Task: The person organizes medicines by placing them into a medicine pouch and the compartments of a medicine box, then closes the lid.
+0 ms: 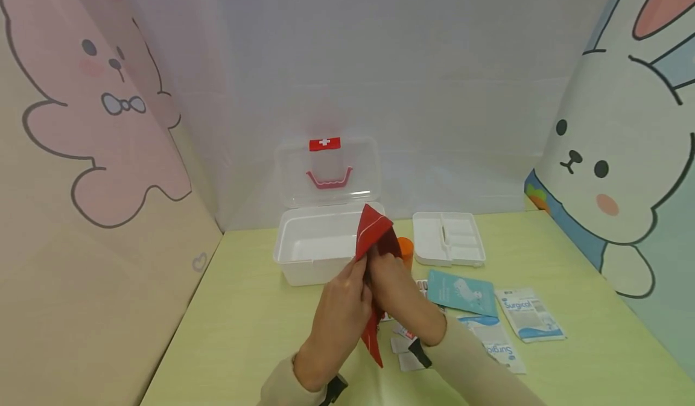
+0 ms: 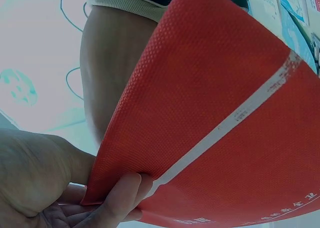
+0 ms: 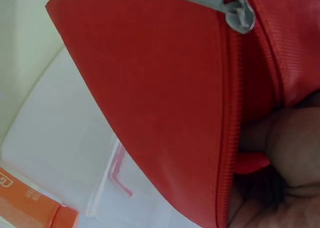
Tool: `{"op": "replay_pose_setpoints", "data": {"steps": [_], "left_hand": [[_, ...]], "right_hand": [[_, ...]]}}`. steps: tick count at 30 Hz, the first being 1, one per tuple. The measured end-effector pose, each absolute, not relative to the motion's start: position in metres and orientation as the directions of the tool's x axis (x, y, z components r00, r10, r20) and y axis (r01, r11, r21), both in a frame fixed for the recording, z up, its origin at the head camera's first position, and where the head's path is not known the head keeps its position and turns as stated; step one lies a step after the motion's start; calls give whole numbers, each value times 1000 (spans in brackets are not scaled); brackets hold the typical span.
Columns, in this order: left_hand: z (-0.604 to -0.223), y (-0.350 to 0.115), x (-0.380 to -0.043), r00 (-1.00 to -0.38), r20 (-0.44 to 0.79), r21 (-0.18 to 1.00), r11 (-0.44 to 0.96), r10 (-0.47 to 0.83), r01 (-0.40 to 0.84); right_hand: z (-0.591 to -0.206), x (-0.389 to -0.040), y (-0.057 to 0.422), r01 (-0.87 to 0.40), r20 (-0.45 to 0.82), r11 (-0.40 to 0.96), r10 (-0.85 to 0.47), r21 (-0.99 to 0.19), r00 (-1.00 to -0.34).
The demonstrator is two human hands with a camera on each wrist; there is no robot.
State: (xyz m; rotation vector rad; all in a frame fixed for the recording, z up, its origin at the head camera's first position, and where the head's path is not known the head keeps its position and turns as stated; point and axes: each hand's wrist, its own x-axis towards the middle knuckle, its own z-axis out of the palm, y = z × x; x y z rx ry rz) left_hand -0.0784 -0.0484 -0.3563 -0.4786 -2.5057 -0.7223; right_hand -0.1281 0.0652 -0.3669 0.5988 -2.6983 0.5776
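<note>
A red fabric zip pouch (image 1: 374, 228) is held upright over the table in the head view. My left hand (image 1: 340, 300) pinches one edge of it between thumb and fingers; the left wrist view shows the pouch's white-striped face (image 2: 215, 107) spread beyond those fingers. The zipper (image 3: 231, 112) is undone, its metal pull (image 3: 240, 15) near the top of the right wrist view. Through that opening the fingers of my right hand (image 1: 399, 285) reach inside the pouch. Their tips are hidden by the fabric, and I cannot tell whether they grip anything.
Behind the pouch stands a white first-aid box (image 1: 295, 270) with its clear lid (image 1: 358, 164) raised. A white divided tray (image 1: 429, 255) and an orange bottle (image 1: 406, 249) are to its right. A teal packet (image 1: 461, 291), Surgical packs (image 1: 529, 315) and small white sachets (image 1: 409, 364) lie nearer.
</note>
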Motion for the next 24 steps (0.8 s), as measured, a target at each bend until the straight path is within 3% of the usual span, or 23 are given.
{"op": "replay_pose_setpoints", "data": {"steps": [5, 24], "left_hand": [[-357, -50, -77, -812, 551, 391, 799, 194, 456], [-354, -58, -78, -807, 564, 391, 804, 175, 448]], "right_hand": [[-373, -134, 65, -439, 348, 844, -330, -309, -878], [-385, -139, 68, -433, 259, 766, -348, -475, -901]]}}
